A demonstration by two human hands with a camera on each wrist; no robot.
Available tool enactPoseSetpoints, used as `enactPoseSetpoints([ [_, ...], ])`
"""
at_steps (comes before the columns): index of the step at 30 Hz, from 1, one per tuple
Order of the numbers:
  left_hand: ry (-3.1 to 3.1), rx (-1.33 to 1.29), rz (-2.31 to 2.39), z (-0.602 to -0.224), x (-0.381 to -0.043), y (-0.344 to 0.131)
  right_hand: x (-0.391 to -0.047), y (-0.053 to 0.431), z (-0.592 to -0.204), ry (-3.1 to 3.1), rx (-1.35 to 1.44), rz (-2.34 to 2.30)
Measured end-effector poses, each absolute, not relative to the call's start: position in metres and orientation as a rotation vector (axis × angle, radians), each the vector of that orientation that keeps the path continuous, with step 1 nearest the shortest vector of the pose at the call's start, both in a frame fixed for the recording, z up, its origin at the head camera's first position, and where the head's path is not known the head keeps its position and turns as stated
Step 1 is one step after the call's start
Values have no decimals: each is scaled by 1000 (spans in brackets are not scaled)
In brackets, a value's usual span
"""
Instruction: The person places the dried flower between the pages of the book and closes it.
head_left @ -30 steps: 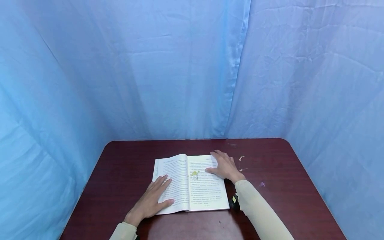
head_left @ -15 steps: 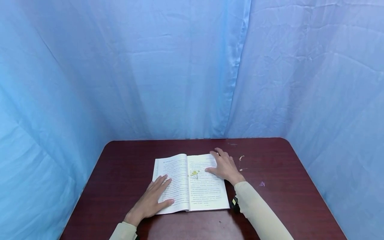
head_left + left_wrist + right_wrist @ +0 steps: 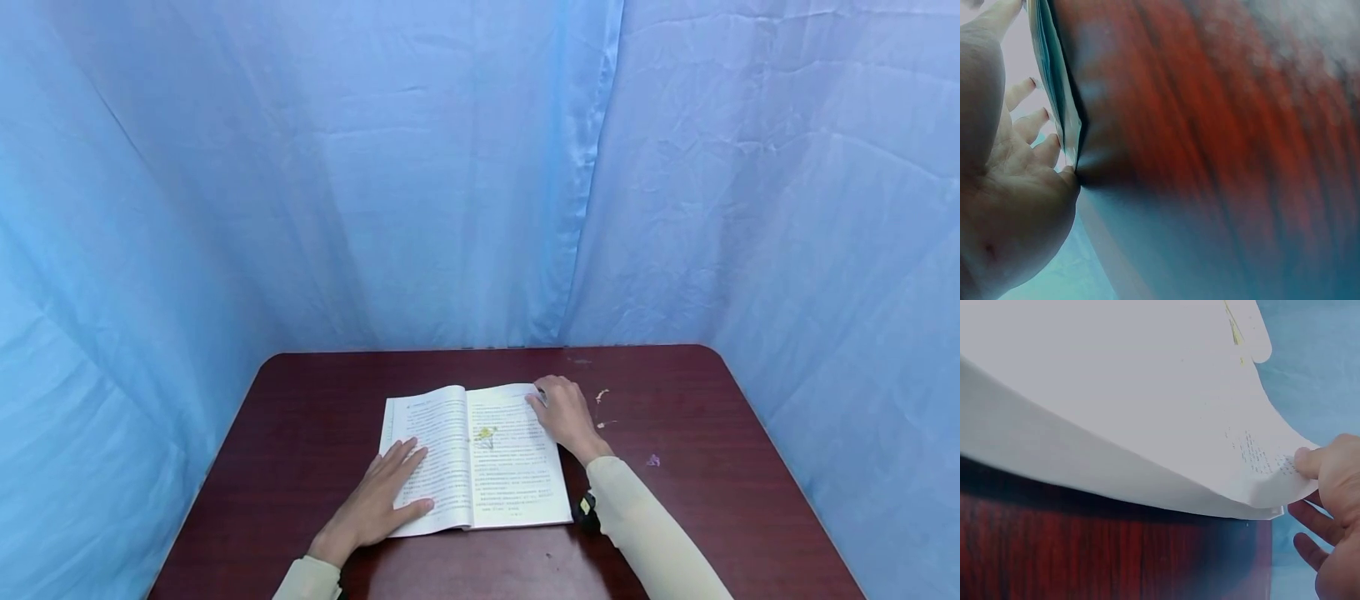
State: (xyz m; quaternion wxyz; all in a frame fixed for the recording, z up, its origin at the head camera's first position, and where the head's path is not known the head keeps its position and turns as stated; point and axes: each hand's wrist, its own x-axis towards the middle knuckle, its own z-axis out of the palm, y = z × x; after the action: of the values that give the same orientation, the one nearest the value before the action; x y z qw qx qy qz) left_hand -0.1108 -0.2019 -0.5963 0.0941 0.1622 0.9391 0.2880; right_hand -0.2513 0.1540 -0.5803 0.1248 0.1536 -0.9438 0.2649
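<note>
An open book (image 3: pixel 517 479) lies on the dark red table, its printed pages facing up. On the right page near the spine is a small yellow pressed flower (image 3: pixel 485 434), whose yellow part (image 3: pixel 1235 331) also shows at the top of the right wrist view. My left hand (image 3: pixel 381 498) rests on the left page with fingers spread and straight. At the far right corner, my right hand (image 3: pixel 570 417) pinches the page (image 3: pixel 1272 469) between thumb and fingers. That corner curls up from the pages below it in the right wrist view.
Right of the book on the table (image 3: pixel 720 517) lie small dried sprigs (image 3: pixel 602 396) and a little purple flower (image 3: pixel 654 460). Blue curtains (image 3: pixel 450 183) hang behind the table and along both sides.
My right hand has drawn back to the page's far right corner, its thumb moving off the print to the edge, and now pinches the page. My left hand stays put.
</note>
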Motion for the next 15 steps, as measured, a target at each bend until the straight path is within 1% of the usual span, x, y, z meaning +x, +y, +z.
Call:
enactPoseSetpoints([
  [7,2785,472,859,-596,-110,-201,-249,153,-578,-2755,379,805],
  [15,2781,473,866,-597,-111,-202,-247,154,-575,-2753,396,892],
])
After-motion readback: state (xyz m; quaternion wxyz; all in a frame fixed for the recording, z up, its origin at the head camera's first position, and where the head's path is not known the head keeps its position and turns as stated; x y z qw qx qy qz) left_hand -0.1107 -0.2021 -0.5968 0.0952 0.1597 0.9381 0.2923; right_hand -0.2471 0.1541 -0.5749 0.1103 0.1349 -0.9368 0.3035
